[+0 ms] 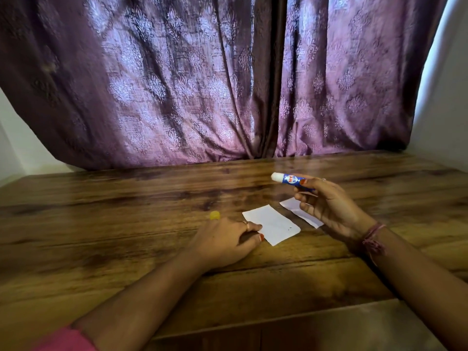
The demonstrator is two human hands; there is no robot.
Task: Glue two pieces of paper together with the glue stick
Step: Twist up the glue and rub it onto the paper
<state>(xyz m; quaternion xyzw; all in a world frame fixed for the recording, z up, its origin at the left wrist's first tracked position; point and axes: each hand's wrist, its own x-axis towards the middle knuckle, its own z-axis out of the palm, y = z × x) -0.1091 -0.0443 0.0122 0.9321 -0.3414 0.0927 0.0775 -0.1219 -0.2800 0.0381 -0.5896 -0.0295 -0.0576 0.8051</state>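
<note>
Your right hand (326, 206), at the right of centre in the frame, pinches the glue stick (291, 180) between thumb and fingertips and holds it up off the table, lying nearly level. Its white glue tip points toward the left of the frame and the blue labelled barrel runs back into your fingers. The cap is off: a small yellow cap (214, 215) sits on the wood just above your left hand's knuckles.

Your left hand (222, 243), just left of centre, lies palm down on the wooden table (126, 203). Its fingers curl loosely, and the fingertips and thumb rest at the left edge of the nearer paper piece (272, 228), a small white rectangle lying flat and slightly askew. You cannot tell whether the fingers press the paper or only touch it.

The second paper piece (295, 208) lies flat to the right, partly hidden under your right hand, a narrow gap apart from the first.

A purple patterned curtain (202, 84) fills the upper frame behind the table.
</note>
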